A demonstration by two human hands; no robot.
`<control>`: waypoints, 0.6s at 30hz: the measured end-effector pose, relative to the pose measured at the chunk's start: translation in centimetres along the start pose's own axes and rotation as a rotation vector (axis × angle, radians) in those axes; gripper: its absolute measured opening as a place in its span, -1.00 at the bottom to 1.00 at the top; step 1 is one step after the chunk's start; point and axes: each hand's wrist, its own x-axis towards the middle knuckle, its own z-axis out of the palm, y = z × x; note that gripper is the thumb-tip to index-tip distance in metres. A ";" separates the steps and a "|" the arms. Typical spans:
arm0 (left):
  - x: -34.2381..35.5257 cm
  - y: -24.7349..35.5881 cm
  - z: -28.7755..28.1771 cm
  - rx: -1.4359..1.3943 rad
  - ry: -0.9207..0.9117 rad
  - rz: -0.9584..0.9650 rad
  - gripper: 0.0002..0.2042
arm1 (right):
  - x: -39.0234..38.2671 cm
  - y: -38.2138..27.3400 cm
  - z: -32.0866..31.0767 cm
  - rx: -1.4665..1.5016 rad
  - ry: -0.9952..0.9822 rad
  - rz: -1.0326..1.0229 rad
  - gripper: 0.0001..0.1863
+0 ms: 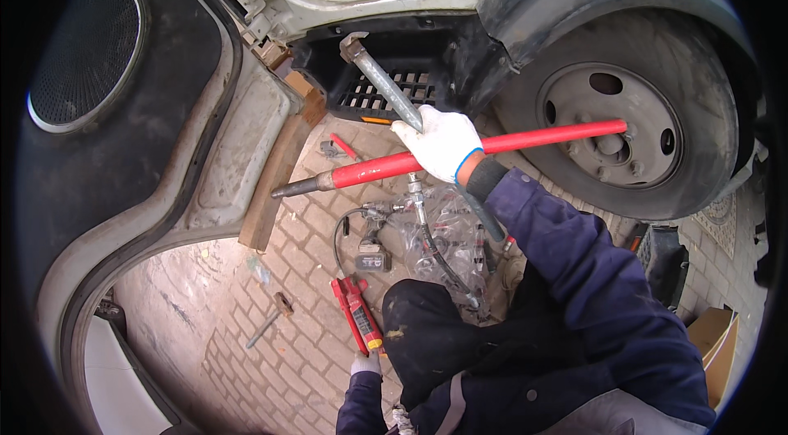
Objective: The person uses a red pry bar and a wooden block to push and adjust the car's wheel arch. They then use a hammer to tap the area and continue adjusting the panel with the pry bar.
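In a white glove, my right hand (pixel 443 144) is closed around a grey steel bar (pixel 384 82) with a rusty, blocky head. A long red tube (pixel 542 137) with a dark tapered tip passes beneath that glove. I cannot tell if those fingers grip the tube too. The tube's right end overlaps the wheel hub (pixel 609 148) in view. Low in the picture, my gloved left hand (pixel 365 364) is closed at the lower end of a red lever tool (pixel 358 316) with a dark label and yellow end. Its fingers are mostly hidden.
A truck wheel (pixel 706 123) stands right of a black step (pixel 320 57). On the left is an open door (pixel 189 139). A cordless power tool (pixel 373 256), a clear plastic bag (pixel 443 226) and a hammer-like tool (pixel 264 330) lie on the brick paving. A cardboard box (pixel 716 345) is at right.
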 end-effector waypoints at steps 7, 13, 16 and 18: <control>-1.6 1.0 1.9 0.001 0.112 -0.090 -0.49 | 0.2 -0.4 0.0 -0.046 -0.024 0.026 -0.35; -3.7 3.5 -0.7 0.030 0.139 -0.045 -0.49 | 0.3 0.0 0.7 0.006 0.012 0.087 -0.36; -4.4 5.3 -2.6 0.132 0.442 0.246 -0.42 | 0.3 0.5 1.3 0.003 0.042 0.054 -0.36; -3.2 6.6 -3.8 0.161 0.598 0.469 -0.35 | 0.5 0.8 1.6 0.052 0.068 0.038 -0.34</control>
